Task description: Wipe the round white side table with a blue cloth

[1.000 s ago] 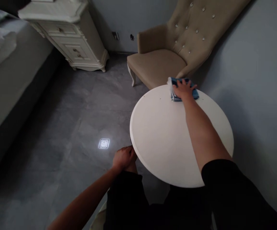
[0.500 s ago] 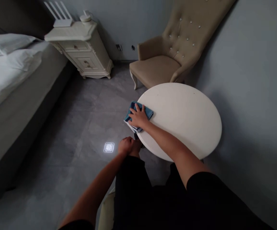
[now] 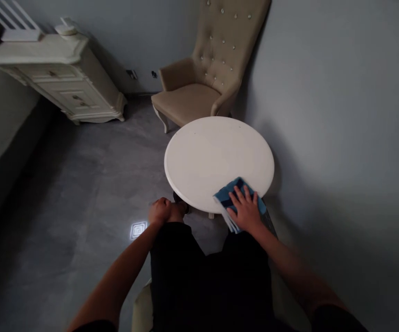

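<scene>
A folded blue cloth with dark bands and a white underside lies at the near right rim of the round white table. Its pale edge hangs over the rim. My right hand presses flat on the cloth, fingers spread apart and not wrapped round it. My left hand rests on my left knee beside the table's near left rim, its fingers curled in, with nothing visible in it.
A tan tufted armchair stands behind the table. A white nightstand carries a white router and a small round white object. The bed is at left; the grey wall rises at right.
My right hand and the cloth have moved from the table's left rim to its near right rim. My left hand stays on the knee. The view has turned right.
</scene>
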The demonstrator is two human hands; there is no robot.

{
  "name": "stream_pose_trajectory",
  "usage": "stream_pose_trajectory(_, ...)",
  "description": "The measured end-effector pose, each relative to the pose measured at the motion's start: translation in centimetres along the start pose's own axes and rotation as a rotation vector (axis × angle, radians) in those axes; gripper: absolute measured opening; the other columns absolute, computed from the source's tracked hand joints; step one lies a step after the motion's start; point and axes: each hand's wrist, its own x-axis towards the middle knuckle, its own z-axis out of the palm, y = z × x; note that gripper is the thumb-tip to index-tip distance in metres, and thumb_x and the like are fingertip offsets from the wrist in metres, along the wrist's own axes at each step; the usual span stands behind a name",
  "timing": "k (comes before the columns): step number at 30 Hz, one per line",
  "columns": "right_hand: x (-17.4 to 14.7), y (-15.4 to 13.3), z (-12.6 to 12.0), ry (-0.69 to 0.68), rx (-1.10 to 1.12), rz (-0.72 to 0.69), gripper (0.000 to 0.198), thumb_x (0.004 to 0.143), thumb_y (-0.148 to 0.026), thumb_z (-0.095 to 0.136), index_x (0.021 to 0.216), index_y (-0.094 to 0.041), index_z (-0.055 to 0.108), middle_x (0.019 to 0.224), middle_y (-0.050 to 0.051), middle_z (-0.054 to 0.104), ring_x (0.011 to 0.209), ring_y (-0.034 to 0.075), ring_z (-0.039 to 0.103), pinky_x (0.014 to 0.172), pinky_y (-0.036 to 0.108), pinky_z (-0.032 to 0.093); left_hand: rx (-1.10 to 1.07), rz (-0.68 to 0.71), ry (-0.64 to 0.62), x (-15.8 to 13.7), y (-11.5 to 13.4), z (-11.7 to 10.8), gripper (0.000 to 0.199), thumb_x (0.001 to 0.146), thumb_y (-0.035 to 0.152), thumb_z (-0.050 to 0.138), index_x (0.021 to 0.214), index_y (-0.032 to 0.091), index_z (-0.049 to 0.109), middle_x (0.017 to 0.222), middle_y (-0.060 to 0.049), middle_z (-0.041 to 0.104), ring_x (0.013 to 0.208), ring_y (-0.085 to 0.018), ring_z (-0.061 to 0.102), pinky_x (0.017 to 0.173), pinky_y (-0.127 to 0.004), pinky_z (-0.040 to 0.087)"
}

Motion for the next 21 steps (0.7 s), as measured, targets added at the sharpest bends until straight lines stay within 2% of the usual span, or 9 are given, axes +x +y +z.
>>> stream_pose_trajectory(3, 1.3, 5.2, -0.9, 0.078, -0.039, 0.253, 0.07, 0.113, -0.053, 0.041, 0.177, -0.025, 0.05, 0.192, 0.009, 0.025, 0.177, 0.05, 0.011, 0.134, 0.087, 0.017, -0.013, 0.032, -0.029, 0.5, 0.8, -0.1, 0.044, 0.11, 0.038, 0.043, 0.11, 0.021, 0.084, 0.123, -0.018, 0.084, 0.113, -0.034, 0.079, 0.094, -0.04, 0.058)
stream_pose_trajectory(6, 4.3, 9.6, -1.6, 0.112, -0.032, 0.43, 0.071, 0.114, -0.054, 0.04, 0.179, -0.023, 0.047, 0.192, 0.012, 0.022, 0.175, 0.052, 0.015, 0.13, 0.085, 0.031, -0.005, 0.05, -0.052, 0.9, 1.5, -0.3, 0.047, 0.111, 0.041, 0.042, 0.109, 0.021, 0.085, 0.122, -0.019, 0.084, 0.112, -0.035, 0.079, 0.094, -0.041, 0.059)
stream_pose_trajectory(9, 8.3, 13.5, -2.3, 0.103, -0.024, 0.501, 0.074, 0.114, -0.056, 0.039, 0.18, -0.023, 0.043, 0.192, 0.014, 0.021, 0.173, 0.052, 0.019, 0.13, 0.08, 0.037, 0.021, 0.068, -0.086, 1.2, 2.1, -0.6, 0.05, 0.111, 0.042, 0.04, 0.109, 0.02, 0.086, 0.12, -0.019, 0.085, 0.114, -0.035, 0.079, 0.095, -0.041, 0.059)
stream_pose_trajectory(12, 12.9, 16.9, -3.3, 0.117, 0.002, 0.528, 0.078, 0.114, -0.058, 0.038, 0.181, -0.017, 0.039, 0.19, 0.02, 0.024, 0.171, 0.049, 0.026, 0.131, 0.074, 0.039, 0.031, 0.081, -0.107, 1.4, 2.6, -0.9, 0.053, 0.113, 0.045, 0.039, 0.109, 0.021, 0.086, 0.12, -0.018, 0.085, 0.113, -0.033, 0.079, 0.095, -0.039, 0.058)
stream_pose_trajectory(16, 20.0, 19.4, -4.9, 0.123, 0.007, 0.583, 0.081, 0.115, -0.059, 0.036, 0.181, -0.013, 0.036, 0.185, 0.027, 0.031, 0.166, 0.048, 0.037, 0.129, 0.069, 0.042, 0.025, 0.113, -0.109, 1.6, 2.8, -1.2, 0.054, 0.114, 0.048, 0.041, 0.112, 0.021, 0.087, 0.12, -0.018, 0.085, 0.113, -0.033, 0.08, 0.095, -0.039, 0.058)
stream_pose_trajectory(21, 29.8, 19.1, -6.5, 0.106, 0.006, 0.666, 0.079, 0.115, -0.063, 0.034, 0.181, -0.02, 0.038, 0.179, 0.029, 0.039, 0.158, 0.05, 0.047, 0.124, 0.078, 0.041, 0.014, 0.126, -0.138, 2.0, 2.9, -1.4, 0.055, 0.116, 0.05, 0.041, 0.115, 0.021, 0.087, 0.122, -0.017, 0.084, 0.114, -0.032, 0.079, 0.096, -0.038, 0.056)
